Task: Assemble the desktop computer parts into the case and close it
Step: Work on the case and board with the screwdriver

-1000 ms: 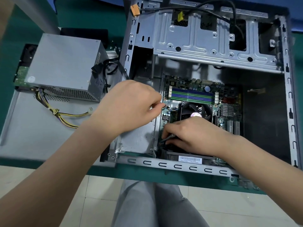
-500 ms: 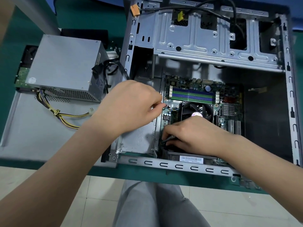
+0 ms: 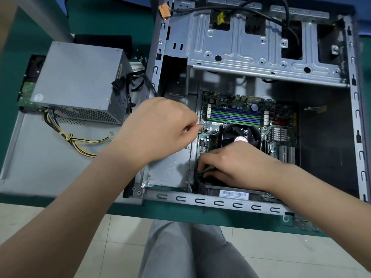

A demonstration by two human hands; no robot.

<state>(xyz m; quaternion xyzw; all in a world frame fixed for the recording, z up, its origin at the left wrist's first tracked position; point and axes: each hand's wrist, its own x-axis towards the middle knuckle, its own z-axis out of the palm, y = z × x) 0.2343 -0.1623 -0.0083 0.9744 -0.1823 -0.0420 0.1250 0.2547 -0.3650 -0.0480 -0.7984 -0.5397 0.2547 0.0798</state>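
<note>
- The case (image 3: 210, 201) lies open on the green tabletop (image 3: 124, 23), with the motherboard (image 3: 281, 137) already seated inside it.
- The left hand (image 3: 158, 129) has its fingers curled, pinching thin fan wires (image 3: 202, 131) at the board's 9 o'clock edge, just beside the cooler fan (image 3: 241, 135).
- The right hand (image 3: 234, 163), at 6 o'clock from the fan, grips a slim dark tool or cable (image 3: 202, 171); I cannot tell which.
- The wires run roughly from 9 to 3 o'clock toward the fan, so the left hand is nearer their connector.
- The power supply (image 3: 80, 81) sits outside the case at 9 o'clock, not yet fitted.
</note>
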